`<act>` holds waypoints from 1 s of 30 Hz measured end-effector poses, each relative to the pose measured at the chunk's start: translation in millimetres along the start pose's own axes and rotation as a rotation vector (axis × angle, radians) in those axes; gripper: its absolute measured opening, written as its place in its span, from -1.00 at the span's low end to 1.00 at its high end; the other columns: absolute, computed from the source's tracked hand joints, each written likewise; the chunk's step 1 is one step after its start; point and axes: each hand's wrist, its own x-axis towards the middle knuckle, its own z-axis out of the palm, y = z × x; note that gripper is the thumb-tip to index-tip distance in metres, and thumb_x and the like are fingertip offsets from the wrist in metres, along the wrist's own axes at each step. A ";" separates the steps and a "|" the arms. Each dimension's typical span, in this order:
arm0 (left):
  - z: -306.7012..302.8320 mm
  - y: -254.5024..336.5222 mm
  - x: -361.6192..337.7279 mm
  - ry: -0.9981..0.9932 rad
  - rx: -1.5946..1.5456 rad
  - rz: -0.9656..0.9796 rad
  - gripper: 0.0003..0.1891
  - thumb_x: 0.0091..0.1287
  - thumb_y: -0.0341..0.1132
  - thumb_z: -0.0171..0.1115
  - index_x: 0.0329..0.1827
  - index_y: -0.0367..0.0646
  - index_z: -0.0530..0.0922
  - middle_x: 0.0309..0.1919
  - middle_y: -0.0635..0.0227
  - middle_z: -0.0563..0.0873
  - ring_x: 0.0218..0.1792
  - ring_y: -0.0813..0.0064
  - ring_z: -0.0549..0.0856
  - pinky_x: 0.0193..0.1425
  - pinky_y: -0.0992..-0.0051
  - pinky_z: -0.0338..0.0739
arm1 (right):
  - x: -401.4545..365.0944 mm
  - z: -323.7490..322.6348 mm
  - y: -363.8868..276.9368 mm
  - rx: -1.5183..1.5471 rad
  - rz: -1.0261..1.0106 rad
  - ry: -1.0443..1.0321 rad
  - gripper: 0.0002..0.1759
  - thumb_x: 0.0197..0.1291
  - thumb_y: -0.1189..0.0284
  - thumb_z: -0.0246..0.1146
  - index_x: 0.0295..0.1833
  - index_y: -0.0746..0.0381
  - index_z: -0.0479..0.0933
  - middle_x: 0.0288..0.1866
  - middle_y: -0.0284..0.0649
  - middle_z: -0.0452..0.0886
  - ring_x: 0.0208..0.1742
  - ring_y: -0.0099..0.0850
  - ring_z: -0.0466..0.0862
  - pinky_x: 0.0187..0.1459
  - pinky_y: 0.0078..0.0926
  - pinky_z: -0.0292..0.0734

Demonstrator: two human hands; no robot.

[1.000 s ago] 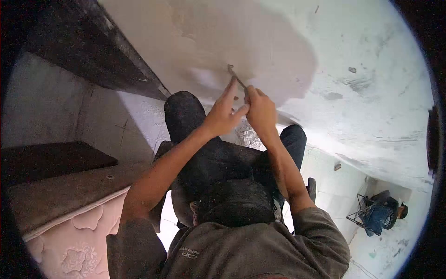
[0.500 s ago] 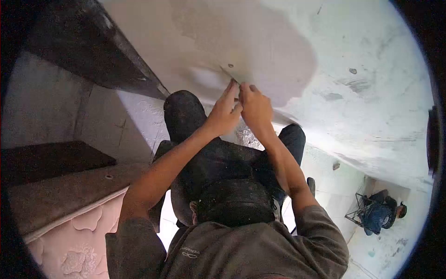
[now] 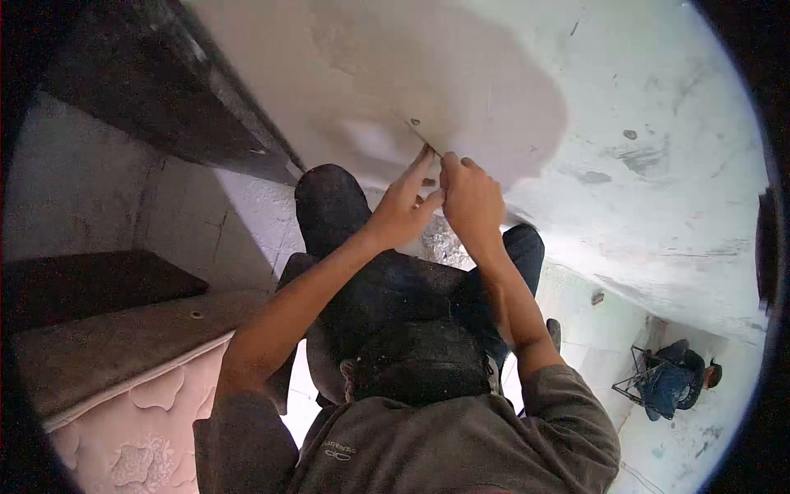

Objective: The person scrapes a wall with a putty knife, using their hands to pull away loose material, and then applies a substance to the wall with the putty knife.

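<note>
My right hand (image 3: 473, 198) is closed round the near end of a thin, thread-like or stick-like item (image 3: 425, 140), too fine to make out. Its far end points up and left toward a small dark spot (image 3: 415, 122) on the wall. Just left of it, my left hand (image 3: 403, 206) has its fingers bent, with the index fingertip close to the thin item; whether it grips anything is not clear. Both hands are in front of a damp-looking, pinkish patch (image 3: 494, 99) of the pale wall, above my knees.
A dark board (image 3: 164, 90) slants down at the upper left. At the lower left lie a brown cushion-like slab (image 3: 123, 337) and a pink quilted mattress (image 3: 156, 420). Another person (image 3: 671, 379) sits on a folding chair (image 3: 632, 375) at the lower right.
My right hand has shifted slightly right and down, a little away from my left hand. More of the thin item shows between them. The whole view has moved slightly.
</note>
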 end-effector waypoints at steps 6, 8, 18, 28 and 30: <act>-2.4 -41.0 9.9 0.074 0.227 0.089 -0.29 0.39 -0.39 0.14 0.53 -0.27 0.01 0.41 0.03 0.33 0.20 0.27 0.54 0.09 0.37 0.56 | 7.5 31.7 7.5 -0.035 -0.073 0.052 -0.88 0.23 0.42 0.11 -0.15 0.20 0.44 -0.30 -0.05 0.60 -0.27 0.03 0.65 -0.29 0.00 0.53; 0.5 -33.3 5.8 0.115 0.304 0.190 -0.34 0.36 -0.38 0.16 0.49 -0.28 0.11 0.33 0.02 0.41 0.19 0.22 0.55 0.11 0.32 0.55 | 3.9 23.5 9.1 0.010 -0.065 0.090 -0.87 0.22 0.40 0.12 -0.15 0.19 0.45 -0.30 -0.03 0.61 -0.32 0.06 0.65 -0.31 0.01 0.54; 37.7 46.5 0.0 0.013 0.678 0.870 -0.78 0.16 -0.32 0.32 -0.20 -0.21 0.54 -0.16 0.19 0.62 -0.18 0.15 0.59 0.00 0.23 0.51 | -47.1 -34.3 68.9 0.408 0.093 0.680 -0.93 0.32 0.51 0.12 -0.20 0.29 0.48 -0.47 0.03 0.55 -0.48 0.00 0.57 -0.44 -0.23 0.44; 27.1 42.7 -6.6 0.023 0.648 0.719 -0.77 0.19 -0.42 0.31 -0.12 -0.23 0.52 -0.15 0.16 0.60 -0.09 0.12 0.61 0.02 0.25 0.52 | -74.8 -21.8 87.3 0.656 0.051 0.475 -0.81 0.35 0.48 0.10 -0.27 0.39 0.49 -0.58 0.00 0.49 -0.60 -0.22 0.49 -0.49 -0.37 0.33; 23.4 41.3 -7.6 0.122 0.634 0.678 -0.79 0.19 -0.43 0.31 -0.14 -0.23 0.52 -0.14 0.16 0.60 -0.08 0.14 0.61 -0.02 0.27 0.53 | -75.1 -17.9 83.2 0.748 0.004 0.485 -0.80 0.35 0.46 0.10 -0.27 0.39 0.49 -0.59 0.01 0.48 -0.61 -0.20 0.49 -0.49 -0.33 0.32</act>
